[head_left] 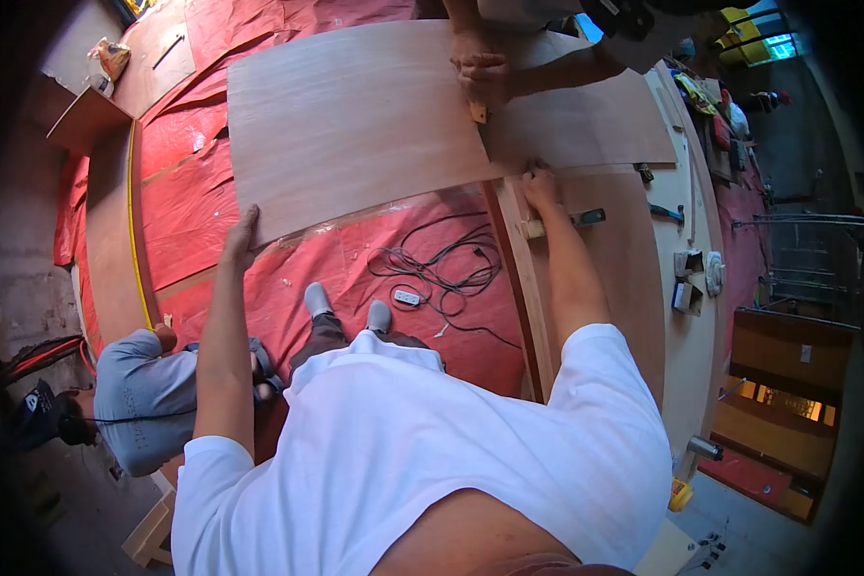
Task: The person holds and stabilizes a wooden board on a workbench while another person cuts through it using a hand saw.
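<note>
A large thin plywood sheet [355,115] lies in front of me. My left hand [244,236] grips its near left corner. My right hand [540,184] holds the near edge right of the cut line, fingers bent over it. Across the sheet, another person's two hands [485,79] are clasped around the tan handle of a hand saw [478,113]. Its dark blade stands in the sheet at the cut line, left of my right hand. Just below my right wrist, a hammer [586,219] lies on a wooden board [605,278].
Red sheeting [451,336] covers the floor, with a coiled black cable [442,264] and a white power strip [408,298] near my feet. At left, a person in a grey shirt [149,403] crouches by a yellow tape measure [134,240]. Another hammer [667,213] lies at right.
</note>
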Tool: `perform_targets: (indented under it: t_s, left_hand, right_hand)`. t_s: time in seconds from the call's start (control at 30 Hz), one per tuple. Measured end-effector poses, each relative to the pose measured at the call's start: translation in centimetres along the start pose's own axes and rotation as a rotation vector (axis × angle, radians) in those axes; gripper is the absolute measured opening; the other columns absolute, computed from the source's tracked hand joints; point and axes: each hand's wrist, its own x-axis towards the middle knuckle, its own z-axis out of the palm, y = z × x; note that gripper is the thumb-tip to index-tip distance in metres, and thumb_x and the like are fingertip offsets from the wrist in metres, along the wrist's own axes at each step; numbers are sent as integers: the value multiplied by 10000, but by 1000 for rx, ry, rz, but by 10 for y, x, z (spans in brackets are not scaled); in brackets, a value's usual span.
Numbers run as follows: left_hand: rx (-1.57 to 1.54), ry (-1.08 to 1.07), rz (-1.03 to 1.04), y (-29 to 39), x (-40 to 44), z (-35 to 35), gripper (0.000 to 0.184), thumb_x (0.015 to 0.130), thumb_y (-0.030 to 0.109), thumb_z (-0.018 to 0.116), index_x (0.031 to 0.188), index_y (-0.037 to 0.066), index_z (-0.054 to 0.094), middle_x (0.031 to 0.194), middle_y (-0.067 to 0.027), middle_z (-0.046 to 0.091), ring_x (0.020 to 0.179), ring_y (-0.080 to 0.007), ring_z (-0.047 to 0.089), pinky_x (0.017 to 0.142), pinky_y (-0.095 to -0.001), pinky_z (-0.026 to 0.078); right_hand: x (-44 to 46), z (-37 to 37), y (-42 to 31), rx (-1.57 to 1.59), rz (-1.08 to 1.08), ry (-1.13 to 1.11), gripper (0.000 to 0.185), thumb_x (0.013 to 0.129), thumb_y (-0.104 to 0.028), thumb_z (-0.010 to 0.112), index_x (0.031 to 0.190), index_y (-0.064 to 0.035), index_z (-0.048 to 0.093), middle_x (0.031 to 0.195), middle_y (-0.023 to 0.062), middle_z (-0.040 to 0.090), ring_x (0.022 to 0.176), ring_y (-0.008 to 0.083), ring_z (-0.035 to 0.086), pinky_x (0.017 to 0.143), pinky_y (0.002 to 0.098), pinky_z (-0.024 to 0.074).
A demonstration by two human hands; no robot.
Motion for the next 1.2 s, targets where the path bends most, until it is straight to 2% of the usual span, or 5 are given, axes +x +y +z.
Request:
perform_targets:
  t_s: [0.33,0.43,0.63,0.93,1.2]
  left_hand:
    - [-51,-101,13,-23,33,-25,492,903,379,523,1252,38,461,1165,-92,569,1019,-221,581,871,-411,497]
    - [-57,-127,23,-21,31,-22,495,915,376,500,1259,25,446,1173,-104,564,1011,-226,587,871,-422,494]
    - [-70,-94,24,-12,10,-9,489,929,356,478,1245,-16,443,1168,-127,562,1012,-230,585,885,-416,484]
    - [-31,-53,37,-16,17,-12,453,935,326,476,1215,-29,464,1149,-120,571,967,-195,593,854,-344,485]
    - [-53,-50,96,-26,28,-20,453,916,336,508,1189,-24,483,1055,-82,597,912,-171,593,797,-307,493]
  right_hand:
    - [-13,-26,-36,120,113,72,356,825,-261,451,1070,-65,619,1160,180,564,1085,368,507,918,422,413]
    - [6,3,-9,74,29,246,370,843,-281,449,1090,-53,604,1148,199,565,1095,368,499,923,425,404]
    - [31,31,-6,-209,283,261,549,905,-416,362,1296,-38,438,1303,212,450,1189,383,435,997,450,343]
    - [25,0,-41,-143,526,82,545,916,-510,279,1391,-251,343,1459,162,249,1321,369,274,1073,552,159]
    - [31,8,-34,-203,511,128,548,913,-521,275,1379,-245,362,1437,169,292,1283,390,329,1051,565,195]
